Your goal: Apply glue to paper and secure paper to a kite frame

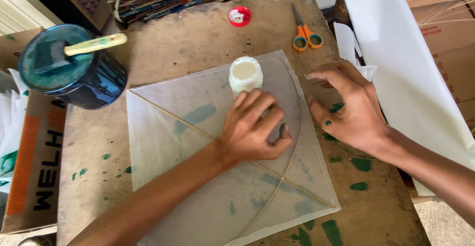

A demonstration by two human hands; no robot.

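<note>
Left hand lies loosely curled on the translucent paper kite, fingertips against the open white glue bottle, gripping nothing. Right hand presses open at the kite's right edge on the worn wooden worktop. Risk: a nudge could tip the bottle, spilling glue over the paper.

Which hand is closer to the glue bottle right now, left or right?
Left. The left hand lies on the kite paper with fingertips just below the glue bottle, maybe touching. The right hand rests apart, at the paper's right edge.

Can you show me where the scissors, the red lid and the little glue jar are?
scissors (306, 32): head view, on the orange handles by the pivot.
red lid (240, 16): head view, on the middle of the cap.
glue jar (245, 73): head view, on its open top, just above the left hand (250, 132).
</note>
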